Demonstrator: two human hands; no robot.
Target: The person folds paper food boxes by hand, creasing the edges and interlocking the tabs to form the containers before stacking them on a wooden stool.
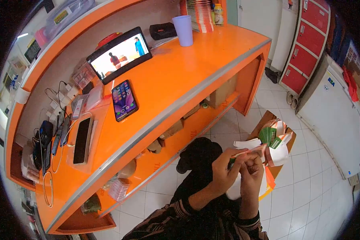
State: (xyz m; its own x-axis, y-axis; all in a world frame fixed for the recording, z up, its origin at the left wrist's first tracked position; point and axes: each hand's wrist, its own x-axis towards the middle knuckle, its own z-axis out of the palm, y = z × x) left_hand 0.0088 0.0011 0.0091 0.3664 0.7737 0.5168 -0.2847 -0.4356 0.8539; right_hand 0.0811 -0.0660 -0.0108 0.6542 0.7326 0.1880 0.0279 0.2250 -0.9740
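Observation:
Close together above my lap, my left hand (225, 170) and my right hand (252, 170) pinch a small, thin paper piece (249, 153) with pale pink and white on it. Its exact kind is too small to make out. A bit of green shows under the fingers of my left hand. Just beyond my hands, a fanned bundle of green printed cards (269, 136) lies among white paper pieces (279, 155) on a brown board (267, 118). An orange-edged sheet (270, 179) sticks out beside my right hand.
An orange desk (180, 84) on my left carries a tablet (121, 56) playing a video, two phones (124, 100), a purple cup (183, 31), cables and chargers. Boxes fill its lower shelf. Red lockers (302, 56) and a white fridge (328, 116) stand to the right.

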